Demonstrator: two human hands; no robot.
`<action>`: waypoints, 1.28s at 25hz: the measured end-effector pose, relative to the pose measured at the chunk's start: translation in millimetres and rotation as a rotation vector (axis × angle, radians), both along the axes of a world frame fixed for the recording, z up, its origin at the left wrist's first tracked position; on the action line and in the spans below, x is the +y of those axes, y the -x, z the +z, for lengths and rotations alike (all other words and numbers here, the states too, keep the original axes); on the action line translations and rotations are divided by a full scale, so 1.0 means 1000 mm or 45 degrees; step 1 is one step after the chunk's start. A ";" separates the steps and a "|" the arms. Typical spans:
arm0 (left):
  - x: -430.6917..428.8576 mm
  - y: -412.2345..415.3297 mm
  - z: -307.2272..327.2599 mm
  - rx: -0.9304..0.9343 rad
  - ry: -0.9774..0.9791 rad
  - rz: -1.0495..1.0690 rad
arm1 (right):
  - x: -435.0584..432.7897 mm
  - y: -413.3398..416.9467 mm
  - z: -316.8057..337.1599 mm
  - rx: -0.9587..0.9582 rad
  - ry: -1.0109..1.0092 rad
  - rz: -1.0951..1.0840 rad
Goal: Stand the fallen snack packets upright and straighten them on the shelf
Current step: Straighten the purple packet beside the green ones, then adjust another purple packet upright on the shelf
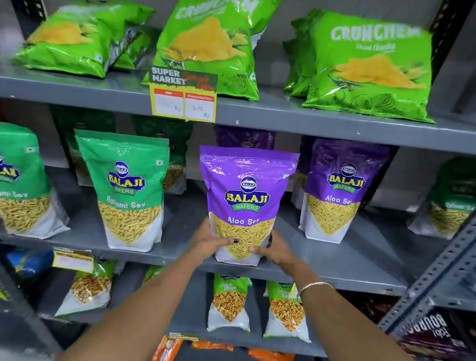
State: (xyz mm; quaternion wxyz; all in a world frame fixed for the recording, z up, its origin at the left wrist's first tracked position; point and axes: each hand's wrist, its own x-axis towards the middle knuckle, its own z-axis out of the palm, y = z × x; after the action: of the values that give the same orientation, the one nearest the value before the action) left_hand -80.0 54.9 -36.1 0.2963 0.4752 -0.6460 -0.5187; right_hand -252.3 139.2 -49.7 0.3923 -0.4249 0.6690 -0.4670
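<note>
A purple Aloo Sev packet [244, 197] stands upright at the front edge of the grey middle shelf [336, 269]. My left hand [211, 240] grips its lower left corner and my right hand [274, 250] grips its lower right corner. A second purple Aloo Sev packet [337, 190] stands upright to its right. Two green Ratlami Sev packets [130, 192] stand to the left, with more packets behind them in shadow. On the top shelf, one green Crunchem bag [76, 39] lies tilted back at the left.
A yellow price tag [183, 96] hangs from the top shelf edge. Two more Crunchem bags [372, 66] lean on the top shelf. Small snack packets [230, 302] stand on the lower shelf. A perforated metal upright [440, 271] crosses at the right.
</note>
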 end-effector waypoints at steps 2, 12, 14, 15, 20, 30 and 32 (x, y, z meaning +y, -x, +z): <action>0.000 -0.001 0.000 -0.054 -0.001 0.009 | 0.001 0.000 0.000 -0.023 0.019 0.034; 0.043 0.005 -0.007 -0.482 1.464 0.158 | 0.021 0.044 0.013 0.265 -0.106 -0.351; 0.054 0.041 -0.008 -0.508 1.695 -0.044 | 0.035 0.079 0.019 0.395 -0.125 -0.569; 0.060 0.063 -0.006 -0.505 1.739 -0.128 | 0.043 0.095 0.022 0.460 -0.133 -0.649; 0.068 0.189 0.008 -0.217 1.210 -0.224 | 0.055 0.192 0.022 0.432 -0.100 -0.730; 0.048 0.273 0.007 0.231 -0.015 0.038 | 0.034 0.266 -0.006 -0.238 0.076 -0.254; 0.058 0.267 0.008 0.191 0.006 0.064 | 0.037 0.270 -0.017 -0.185 0.082 -0.227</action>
State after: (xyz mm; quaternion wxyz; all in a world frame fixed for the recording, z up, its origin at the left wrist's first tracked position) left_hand -347.0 112.7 -27.8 0.3579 0.4503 -0.6112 -0.5436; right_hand -522.8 176.2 -66.3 0.3828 -0.3411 0.6586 -0.5508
